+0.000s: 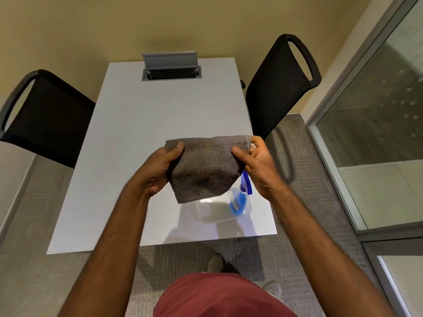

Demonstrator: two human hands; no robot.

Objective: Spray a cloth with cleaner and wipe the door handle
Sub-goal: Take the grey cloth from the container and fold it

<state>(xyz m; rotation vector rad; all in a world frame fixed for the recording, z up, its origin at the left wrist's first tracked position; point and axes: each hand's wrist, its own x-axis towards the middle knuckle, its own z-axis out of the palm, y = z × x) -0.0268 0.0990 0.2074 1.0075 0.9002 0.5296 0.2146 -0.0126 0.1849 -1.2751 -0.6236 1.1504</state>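
Cloth (pixel 204 167), grey, held spread above the white worktop (pixel 137 124), left hand (pixel 160 167) and right hand (pixel 256 165) each pinching a top corner, spray bottle (pixel 240 200) on worktop beneath, black chairs (pixel 280 85) either side, grey carpet (pixel 304 186), glass partition (pixel 375 124) at right

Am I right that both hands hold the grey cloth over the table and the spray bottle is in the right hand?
Not quite. In the head view both hands, left hand and right hand, hold the grey cloth over the table, but the spray bottle stands on the table, unheld.
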